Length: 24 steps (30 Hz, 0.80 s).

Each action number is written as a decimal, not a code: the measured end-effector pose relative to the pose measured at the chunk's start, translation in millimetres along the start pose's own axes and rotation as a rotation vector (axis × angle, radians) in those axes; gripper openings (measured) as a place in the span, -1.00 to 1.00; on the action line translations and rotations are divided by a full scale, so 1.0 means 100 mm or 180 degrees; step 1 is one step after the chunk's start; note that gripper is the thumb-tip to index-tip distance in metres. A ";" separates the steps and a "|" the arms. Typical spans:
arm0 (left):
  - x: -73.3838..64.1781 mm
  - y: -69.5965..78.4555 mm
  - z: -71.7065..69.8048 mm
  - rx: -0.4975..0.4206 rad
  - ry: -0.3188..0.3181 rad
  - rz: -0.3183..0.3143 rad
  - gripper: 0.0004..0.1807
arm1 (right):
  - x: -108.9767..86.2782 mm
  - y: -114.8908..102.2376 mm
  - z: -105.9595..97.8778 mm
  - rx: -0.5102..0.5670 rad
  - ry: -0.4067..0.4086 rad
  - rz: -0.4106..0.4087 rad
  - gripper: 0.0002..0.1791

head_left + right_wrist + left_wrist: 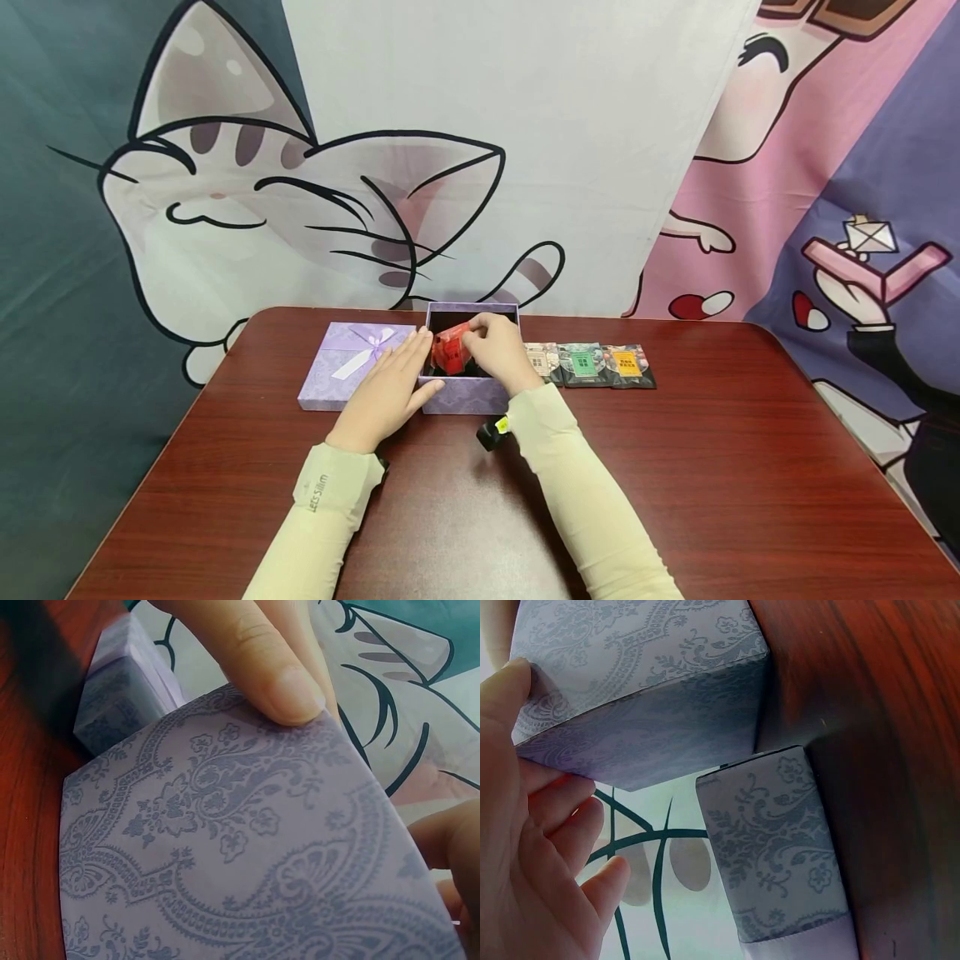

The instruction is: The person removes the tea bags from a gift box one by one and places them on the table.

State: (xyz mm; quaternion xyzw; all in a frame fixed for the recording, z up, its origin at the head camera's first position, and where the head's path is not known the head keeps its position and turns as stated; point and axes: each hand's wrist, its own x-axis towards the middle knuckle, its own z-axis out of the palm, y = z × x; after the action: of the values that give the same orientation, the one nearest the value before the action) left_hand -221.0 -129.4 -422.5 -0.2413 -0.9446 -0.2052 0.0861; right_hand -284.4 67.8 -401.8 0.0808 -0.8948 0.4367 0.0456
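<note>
A purple patterned gift box (465, 398) stands uncovered on the table, its inside dark. My left hand (386, 392) lies along its left side with fingers straight, the thumb touching the front near the rim. The left wrist view shows that thumb against the box (645, 645). Over the box, my right hand (498, 346) pinches the right edge of a red packet (452, 346), which is tilted at the opening. In the right wrist view the box front hides most of my right fingers (454, 844). The matching lid (341, 358) with a ribbon bow lies left of the box.
To the right of the box, several small dark packets lie in a row, with a green-labelled packet (583, 365) and a yellow-labelled packet (628, 365) showing fully. The brown table (712, 483) ends at a back edge before a cartoon cloth (585, 108).
</note>
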 end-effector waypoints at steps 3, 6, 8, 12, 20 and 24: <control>0.00 0.00 0.00 0.0000 -0.0004 -0.0001 -0.18 | -0.01 0.00 0.00 0.0009 0.0101 -0.0058 -0.85; 0.01 0.00 0.01 -0.0003 -0.0010 -0.0007 -0.18 | -0.03 0.00 -0.01 0.0028 0.0194 -0.0126 -0.86; 0.01 -0.01 0.01 0.0001 -0.0014 -0.0010 -0.18 | -0.05 0.00 -0.01 0.0060 0.0238 -0.0171 -0.85; 0.01 0.00 0.01 -0.0007 -0.0015 -0.0015 -0.18 | -0.07 0.00 -0.01 0.0137 0.0334 -0.0288 -0.85; 0.00 0.00 0.00 -0.0026 -0.0018 -0.0021 -0.18 | -0.10 0.02 0.00 0.0295 0.0601 -0.0502 -0.85; 0.01 0.00 0.00 -0.0036 -0.0023 -0.0016 -0.18 | -0.12 0.02 0.00 0.0380 0.0728 -0.0577 -0.85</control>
State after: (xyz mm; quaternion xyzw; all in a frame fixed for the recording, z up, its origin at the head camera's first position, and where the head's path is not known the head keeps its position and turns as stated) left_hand -221.3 -128.9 -422.2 -0.2401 -0.9443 -0.2099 0.0809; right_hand -272.8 70.8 -405.3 0.1136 -0.8452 0.4896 0.1816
